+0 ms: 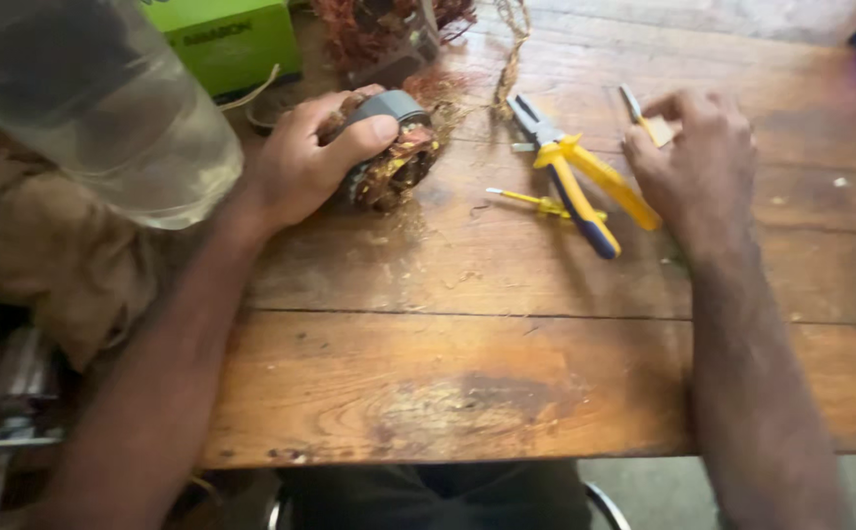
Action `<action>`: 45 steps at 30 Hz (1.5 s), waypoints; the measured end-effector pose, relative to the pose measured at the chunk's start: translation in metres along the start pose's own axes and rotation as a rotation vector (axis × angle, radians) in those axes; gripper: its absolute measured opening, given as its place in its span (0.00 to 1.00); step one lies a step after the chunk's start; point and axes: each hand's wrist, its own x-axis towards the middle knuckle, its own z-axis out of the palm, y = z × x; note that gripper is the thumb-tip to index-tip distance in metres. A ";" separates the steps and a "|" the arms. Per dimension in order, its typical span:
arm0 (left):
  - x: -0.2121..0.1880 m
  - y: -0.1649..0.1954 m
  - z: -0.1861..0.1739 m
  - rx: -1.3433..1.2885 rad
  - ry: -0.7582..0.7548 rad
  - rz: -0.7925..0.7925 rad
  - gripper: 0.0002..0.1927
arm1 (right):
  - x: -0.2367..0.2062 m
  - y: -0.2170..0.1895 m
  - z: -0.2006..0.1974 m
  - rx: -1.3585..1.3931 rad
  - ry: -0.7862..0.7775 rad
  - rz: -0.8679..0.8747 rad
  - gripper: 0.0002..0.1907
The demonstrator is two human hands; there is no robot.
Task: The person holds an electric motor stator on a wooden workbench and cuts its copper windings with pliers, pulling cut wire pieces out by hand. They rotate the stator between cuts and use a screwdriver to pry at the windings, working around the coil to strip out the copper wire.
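On the worn wooden table (467, 373), the left hand (300, 162) clamps its fingers around a grey metal motor stator with copper windings (394, 157), while the right hand (698, 162) pinches a small yellow-handled tool (636, 110) beside yellow-and-blue pliers (575, 172).

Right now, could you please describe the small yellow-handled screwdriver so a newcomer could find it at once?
On the brown wooden table, look between the left hand gripping the grey motor stator and the right hand. There the small yellow-handled screwdriver lies beside the yellow-and-blue pliers. It is far thinner, a single straight shaft.
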 end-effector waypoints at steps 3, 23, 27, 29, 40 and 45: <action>-0.002 -0.005 0.000 -0.065 -0.010 0.013 0.31 | -0.002 0.018 0.000 0.007 -0.096 0.183 0.10; -0.006 -0.019 -0.006 -0.027 -0.015 0.013 0.30 | 0.014 0.017 -0.019 1.428 0.133 0.523 0.18; -0.006 -0.017 -0.003 0.002 -0.043 -0.003 0.32 | 0.013 0.002 -0.025 1.888 0.120 0.681 0.30; -0.005 -0.016 0.000 0.058 -0.039 -0.009 0.33 | 0.012 -0.005 -0.019 1.988 -0.027 0.589 0.32; -0.005 -0.015 0.003 0.089 -0.038 -0.010 0.31 | -0.021 -0.047 0.004 1.924 -0.677 0.356 0.31; -0.005 -0.015 0.003 0.046 -0.036 0.042 0.29 | -0.020 -0.062 -0.008 1.778 -0.640 0.269 0.24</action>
